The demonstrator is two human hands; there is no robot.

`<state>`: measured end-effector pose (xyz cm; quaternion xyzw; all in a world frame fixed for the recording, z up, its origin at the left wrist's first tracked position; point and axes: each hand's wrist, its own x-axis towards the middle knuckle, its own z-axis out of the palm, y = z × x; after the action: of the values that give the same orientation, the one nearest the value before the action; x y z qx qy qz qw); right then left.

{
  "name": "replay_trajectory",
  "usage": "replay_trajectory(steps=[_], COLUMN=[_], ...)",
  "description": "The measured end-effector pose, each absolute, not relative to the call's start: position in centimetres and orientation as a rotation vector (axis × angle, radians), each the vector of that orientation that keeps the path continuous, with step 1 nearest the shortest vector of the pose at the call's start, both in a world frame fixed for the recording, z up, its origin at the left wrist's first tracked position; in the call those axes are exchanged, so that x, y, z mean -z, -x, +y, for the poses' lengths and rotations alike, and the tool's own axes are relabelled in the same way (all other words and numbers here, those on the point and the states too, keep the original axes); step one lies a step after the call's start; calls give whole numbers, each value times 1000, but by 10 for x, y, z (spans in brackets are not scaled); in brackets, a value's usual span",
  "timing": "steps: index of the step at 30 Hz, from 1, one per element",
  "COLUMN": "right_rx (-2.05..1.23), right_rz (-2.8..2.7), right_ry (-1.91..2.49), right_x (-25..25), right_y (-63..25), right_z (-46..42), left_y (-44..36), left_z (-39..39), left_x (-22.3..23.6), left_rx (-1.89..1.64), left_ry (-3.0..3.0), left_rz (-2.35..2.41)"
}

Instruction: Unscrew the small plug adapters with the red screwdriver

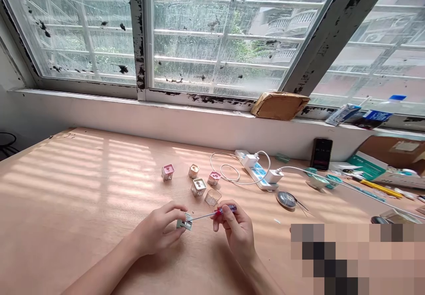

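My left hand pinches a small pale green plastic piece between thumb and fingers, just above the wooden table. In my right hand is a screwdriver with a red and dark blue see-through handle. Its thin metal shaft points left, and the tip meets the pale green piece; exactly where it touches is too small to tell. Beyond my hands stand several little clear-sided boxes, among them a cream-topped box, a pink-topped box and a peach-topped box. A clear open container lies nearest my right hand.
A white power strip with chargers and looping cables crosses the back. To its right are a round grey disc, a phone, small teal containers and a yellow pen-like tool. The lower right corner is pixelated.
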<state>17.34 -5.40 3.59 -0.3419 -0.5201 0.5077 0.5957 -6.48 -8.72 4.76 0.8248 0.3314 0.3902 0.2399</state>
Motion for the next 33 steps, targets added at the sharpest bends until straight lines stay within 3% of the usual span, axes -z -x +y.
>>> replay_trajectory(steps=[33], right_rx=[-1217], right_rz=[-1215], right_ry=[786], right_x=[-26], right_y=[-176], right_z=[-47], left_y=[69], left_z=[-82], left_x=[-45], left_rx=[-1049], left_ry=[-2277], left_rz=[911])
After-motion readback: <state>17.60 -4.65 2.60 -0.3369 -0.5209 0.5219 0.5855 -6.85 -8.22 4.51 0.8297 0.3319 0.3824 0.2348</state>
